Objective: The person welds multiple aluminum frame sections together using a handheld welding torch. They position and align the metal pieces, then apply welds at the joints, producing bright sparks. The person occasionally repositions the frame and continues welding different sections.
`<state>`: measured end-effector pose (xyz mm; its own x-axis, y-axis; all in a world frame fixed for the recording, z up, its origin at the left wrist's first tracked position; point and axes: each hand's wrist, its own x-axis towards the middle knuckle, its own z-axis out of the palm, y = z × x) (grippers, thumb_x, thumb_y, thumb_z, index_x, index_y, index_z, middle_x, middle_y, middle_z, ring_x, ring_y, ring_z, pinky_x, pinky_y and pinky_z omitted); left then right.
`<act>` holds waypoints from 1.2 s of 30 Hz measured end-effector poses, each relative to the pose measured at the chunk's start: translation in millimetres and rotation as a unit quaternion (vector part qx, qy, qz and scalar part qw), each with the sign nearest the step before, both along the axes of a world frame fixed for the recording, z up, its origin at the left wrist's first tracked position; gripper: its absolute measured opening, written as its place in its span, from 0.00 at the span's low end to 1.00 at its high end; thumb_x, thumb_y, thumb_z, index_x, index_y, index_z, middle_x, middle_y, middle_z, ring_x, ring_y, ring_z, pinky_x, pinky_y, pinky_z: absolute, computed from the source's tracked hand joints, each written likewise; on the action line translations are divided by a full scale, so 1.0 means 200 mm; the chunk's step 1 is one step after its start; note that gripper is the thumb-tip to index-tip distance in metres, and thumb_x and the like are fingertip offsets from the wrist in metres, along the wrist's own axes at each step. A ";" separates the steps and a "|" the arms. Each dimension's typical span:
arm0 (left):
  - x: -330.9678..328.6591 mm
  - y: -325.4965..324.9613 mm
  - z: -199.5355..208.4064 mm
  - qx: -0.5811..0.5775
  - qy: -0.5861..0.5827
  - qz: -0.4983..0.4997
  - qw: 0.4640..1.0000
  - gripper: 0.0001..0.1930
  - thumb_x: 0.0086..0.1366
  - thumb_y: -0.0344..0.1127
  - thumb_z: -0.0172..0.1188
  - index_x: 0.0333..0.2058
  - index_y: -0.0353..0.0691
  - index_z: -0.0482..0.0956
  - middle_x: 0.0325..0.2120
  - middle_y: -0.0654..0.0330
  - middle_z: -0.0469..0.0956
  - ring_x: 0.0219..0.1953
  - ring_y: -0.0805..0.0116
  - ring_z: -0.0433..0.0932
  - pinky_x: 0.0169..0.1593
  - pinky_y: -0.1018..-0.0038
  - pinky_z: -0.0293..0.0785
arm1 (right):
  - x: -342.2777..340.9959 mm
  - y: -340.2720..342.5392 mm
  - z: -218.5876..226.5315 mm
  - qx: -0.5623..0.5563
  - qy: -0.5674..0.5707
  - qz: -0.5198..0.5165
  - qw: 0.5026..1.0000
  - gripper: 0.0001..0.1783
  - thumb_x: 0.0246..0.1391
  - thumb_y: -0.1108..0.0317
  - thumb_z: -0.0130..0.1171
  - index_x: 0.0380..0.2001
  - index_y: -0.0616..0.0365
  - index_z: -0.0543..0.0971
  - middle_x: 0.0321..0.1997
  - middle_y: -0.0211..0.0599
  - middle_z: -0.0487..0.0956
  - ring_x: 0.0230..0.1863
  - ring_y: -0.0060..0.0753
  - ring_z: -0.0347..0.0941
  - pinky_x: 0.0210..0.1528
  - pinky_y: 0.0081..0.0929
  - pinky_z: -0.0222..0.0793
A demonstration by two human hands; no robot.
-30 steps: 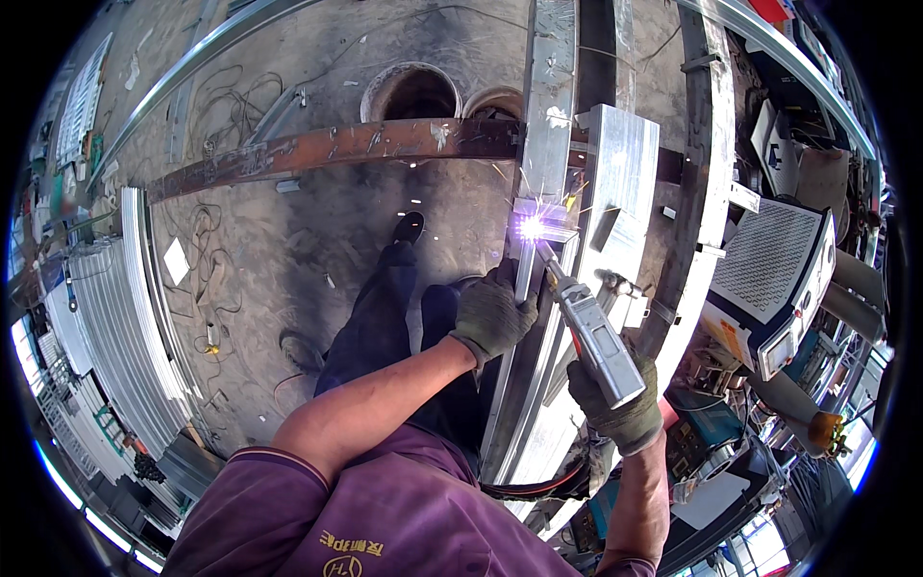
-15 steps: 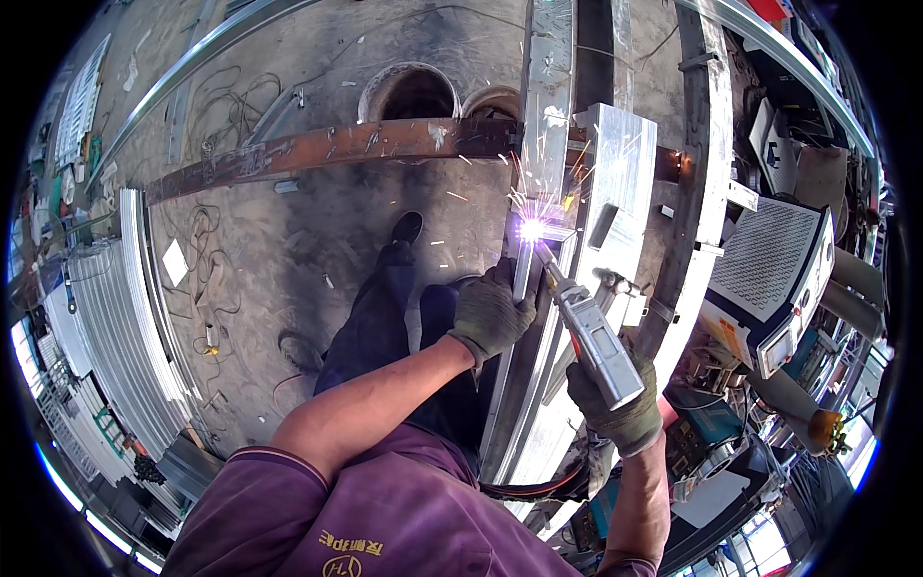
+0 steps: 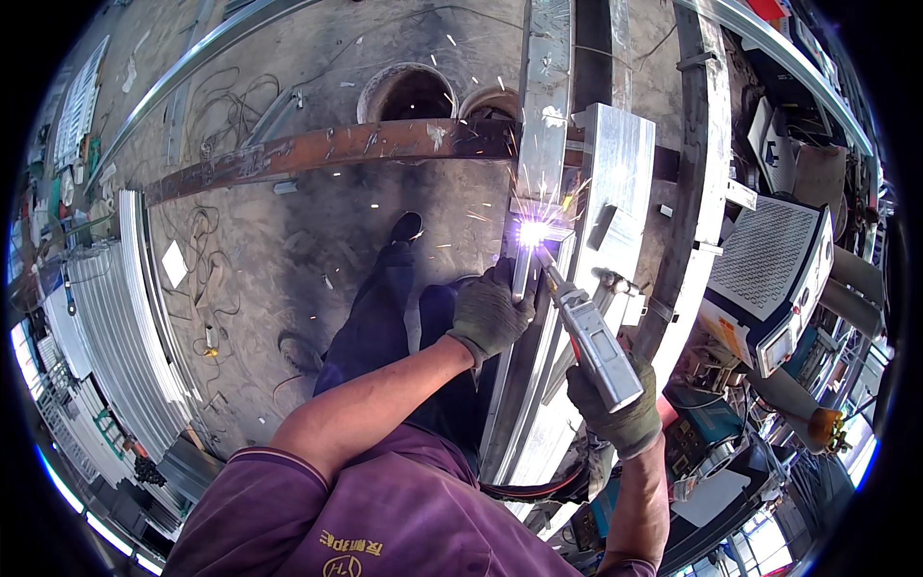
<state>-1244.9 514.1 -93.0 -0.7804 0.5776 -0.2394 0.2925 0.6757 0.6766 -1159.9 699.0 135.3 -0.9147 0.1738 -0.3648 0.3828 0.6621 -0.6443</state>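
Head view: the gloved right hand (image 3: 615,409) grips a grey welding gun (image 3: 588,332), its tip at a bright arc (image 3: 532,233) throwing sparks on a silver metal frame (image 3: 548,144). The gloved left hand (image 3: 492,313) clasps the frame just below. A rusty beam (image 3: 327,152) crosses behind; a grey machine (image 3: 769,279) stands right.

A grey, boxy welding torch (image 3: 594,337) lies slanted, its slim nozzle pointing up and left to a bright white-violet arc (image 3: 532,233) that throws orange sparks. The arc sits on a long, shiny metal frame rail (image 3: 543,106) running top to bottom. A flat silvery plate (image 3: 620,173) stands just beside the rail, right of the arc.
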 end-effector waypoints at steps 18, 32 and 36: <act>-0.11 0.03 0.23 -0.041 -0.106 0.008 0.993 0.27 0.74 0.55 0.60 0.59 0.40 0.77 0.46 0.43 0.86 0.45 0.43 0.87 0.51 0.50 0.84 | 0.00 -0.08 0.04 0.017 0.002 -0.053 0.998 0.16 0.56 0.60 0.74 0.41 0.60 0.85 0.29 0.42 0.85 0.28 0.49 0.87 0.31 0.42 0.83; -0.29 -0.04 0.44 -0.062 -0.248 -0.043 0.966 0.32 0.70 0.62 0.66 0.53 0.35 0.81 0.41 0.43 0.88 0.44 0.45 0.89 0.52 0.53 0.83 | 0.24 -0.28 0.08 -0.114 -0.026 -0.369 0.922 0.07 0.57 0.73 0.75 0.38 0.60 0.86 0.27 0.31 0.85 0.28 0.24 0.82 0.31 0.29 0.77; -0.38 -0.23 0.55 -0.091 -0.223 -0.121 0.963 0.21 0.71 0.54 0.69 0.43 0.39 0.84 0.33 0.54 0.87 0.38 0.51 0.87 0.45 0.56 0.81 | 0.42 -0.35 0.06 -0.072 -0.002 -0.414 0.907 0.09 0.58 0.75 0.76 0.41 0.61 0.87 0.31 0.29 0.86 0.31 0.20 0.82 0.33 0.26 0.78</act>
<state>-1320.1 468.8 17.3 -0.4246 0.6457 -0.6347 0.1635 0.7442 0.6476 -1076.1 628.6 146.7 -0.4902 0.7518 -0.4410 0.7132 0.0552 -0.6988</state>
